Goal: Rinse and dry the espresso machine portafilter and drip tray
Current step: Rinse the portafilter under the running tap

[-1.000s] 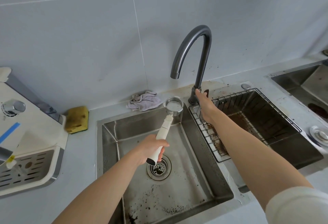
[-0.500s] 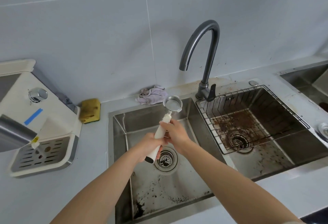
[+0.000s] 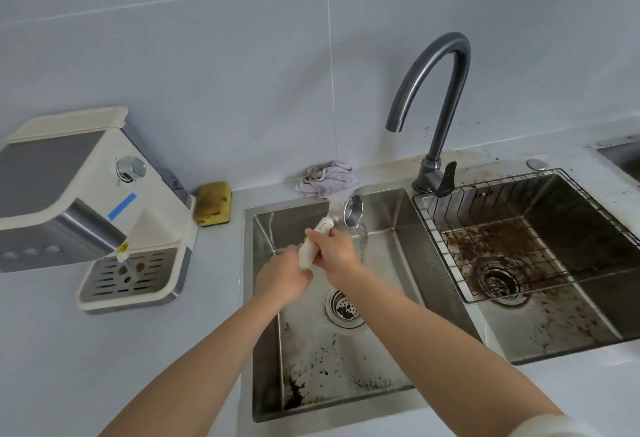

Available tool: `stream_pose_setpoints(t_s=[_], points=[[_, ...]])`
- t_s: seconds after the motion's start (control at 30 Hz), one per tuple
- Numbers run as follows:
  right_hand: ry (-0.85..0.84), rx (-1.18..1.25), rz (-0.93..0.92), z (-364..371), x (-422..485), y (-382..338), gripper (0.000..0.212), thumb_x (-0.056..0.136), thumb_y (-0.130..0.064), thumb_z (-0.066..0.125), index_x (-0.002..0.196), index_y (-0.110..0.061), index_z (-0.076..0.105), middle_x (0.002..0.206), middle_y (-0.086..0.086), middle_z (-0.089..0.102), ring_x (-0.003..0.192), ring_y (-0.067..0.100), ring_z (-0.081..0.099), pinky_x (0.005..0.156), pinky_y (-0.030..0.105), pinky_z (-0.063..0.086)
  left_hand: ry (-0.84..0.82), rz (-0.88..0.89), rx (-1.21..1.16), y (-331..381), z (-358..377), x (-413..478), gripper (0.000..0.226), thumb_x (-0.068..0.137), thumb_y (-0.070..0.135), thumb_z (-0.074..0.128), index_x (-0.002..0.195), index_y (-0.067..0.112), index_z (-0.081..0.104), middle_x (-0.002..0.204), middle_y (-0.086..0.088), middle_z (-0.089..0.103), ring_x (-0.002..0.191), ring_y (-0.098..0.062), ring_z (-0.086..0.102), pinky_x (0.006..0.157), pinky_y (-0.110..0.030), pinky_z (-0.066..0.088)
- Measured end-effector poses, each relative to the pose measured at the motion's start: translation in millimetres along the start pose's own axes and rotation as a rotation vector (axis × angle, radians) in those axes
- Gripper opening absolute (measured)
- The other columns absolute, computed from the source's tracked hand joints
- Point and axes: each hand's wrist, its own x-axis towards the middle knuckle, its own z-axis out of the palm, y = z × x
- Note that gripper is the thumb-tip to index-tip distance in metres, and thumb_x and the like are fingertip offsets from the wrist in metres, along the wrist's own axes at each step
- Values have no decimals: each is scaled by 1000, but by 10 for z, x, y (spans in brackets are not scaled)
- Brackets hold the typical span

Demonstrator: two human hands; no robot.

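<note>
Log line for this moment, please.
phase: rinse | left hand, right hand: grip portafilter handle | basket tipped, water spilling into sink | drip tray: on espresso machine

Both forearms bare, extended forward from lower edge, converging toward centre. Left hand (image 3: 282,277): lower of pair, back up, fingers curled round butt end of portafilter (image 3: 322,227) handle. Right hand (image 3: 334,253): just beyond left, close beside it, fingers wrapped round handle's mid part, wrist straight. White sleeve (image 3: 554,424) on right upper arm, lower right corner.
</note>
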Motion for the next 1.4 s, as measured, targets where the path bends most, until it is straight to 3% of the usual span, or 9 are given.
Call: stream_pose_setpoints(t_s=[0.13,0.4,0.5,0.7,0.93,1.2,1.33,1.4], points=[[-108,142,13,53,-27,-43,3,90,-2,52,87,-4,53,81,9,56,80,24,57,84,37,47,170,25,212,-56,-10,-20,30,89,20,49,117,10,44,96,-10,64,79,-28,62,57,-31,42],[-253,314,34,50,-49,-106,17,94,3,39,81,-2,50,82,11,54,77,22,57,82,34,48,304,64,444,-76,-11,0,27,92,18,47,117,9,43,105,-9,63,86,-26,64,57,-29,36],[-266,343,41,48,-48,-114,18,94,4,37,82,-2,49,83,11,54,77,22,57,91,37,44,317,70,499,-72,-12,3,26,93,17,46,117,8,43,106,-9,63,87,-26,64,56,-28,35],[-273,361,36,38,-29,-120,17,94,4,37,83,-2,49,83,11,54,77,23,57,94,38,43,334,81,514,-60,-20,24,24,93,15,43,116,7,43,105,-10,63,87,-27,64,57,-29,35],[-273,387,51,38,-37,-133,17,95,3,35,84,-2,47,84,12,53,77,24,56,81,34,48,351,85,549,-76,-2,16,25,93,16,44,116,7,44,108,-10,62,88,-25,64,57,-28,34],[-259,374,60,39,-34,-112,19,95,4,34,82,0,48,84,13,53,77,24,57,92,37,43,350,90,509,-73,-17,-13,23,92,13,47,113,3,48,102,-14,63,84,-29,64,57,-28,36],[-245,365,69,28,-36,-92,19,95,3,35,82,0,48,85,14,54,77,24,57,91,37,43,379,143,505,-72,-14,-56,24,77,3,68,98,-3,59,79,-19,67,62,-34,65,47,-27,41],[-243,364,72,20,-39,-83,18,95,3,35,83,0,48,85,13,54,77,24,57,90,37,44,356,135,484,-86,13,-59,26,83,6,61,107,-2,56,88,-19,67,70,-35,65,53,-29,43]])
